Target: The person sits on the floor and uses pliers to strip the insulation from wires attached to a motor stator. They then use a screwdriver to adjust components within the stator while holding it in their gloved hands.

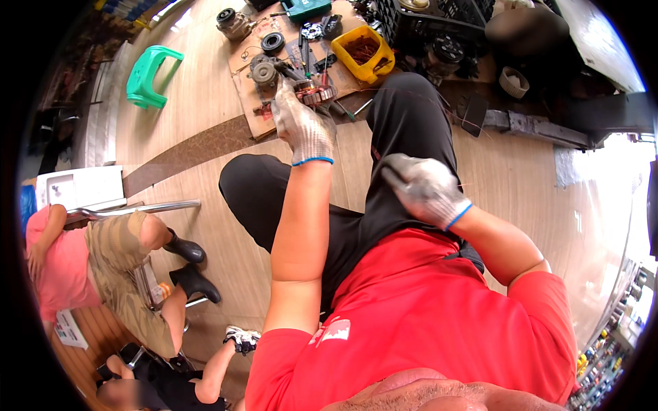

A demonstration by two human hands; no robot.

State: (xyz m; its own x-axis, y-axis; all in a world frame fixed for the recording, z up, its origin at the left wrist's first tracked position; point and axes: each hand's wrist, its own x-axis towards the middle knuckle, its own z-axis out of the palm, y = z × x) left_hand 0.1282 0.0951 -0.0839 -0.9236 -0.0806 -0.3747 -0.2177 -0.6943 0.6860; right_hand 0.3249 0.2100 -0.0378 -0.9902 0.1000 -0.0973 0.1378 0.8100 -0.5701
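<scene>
My left hand [301, 127], in a grey-white knit glove with a blue cuff, is closed around a ring-shaped wire-wound coil [317, 93] with copper windings. The glove hides part of the coil. A thin reddish copper wire [404, 90] runs from the coil across my right knee. Over my right thigh, my right hand [419, 188] is closed in a matching glove, its fingers curled. A short end of fine wire shows beside that glove; the grip itself is hidden. Just beyond the coil lies a round metal motor part [264, 72] on flattened cardboard [248, 103].
A yellow cut-open jug [363, 56] holds brownish scraps. Hand tools, a black ring [272, 43] and a metal housing [234, 25] lie nearby. A black crate [439, 24] stands far right, a green stool [152, 77] at left. Two people sit at lower left.
</scene>
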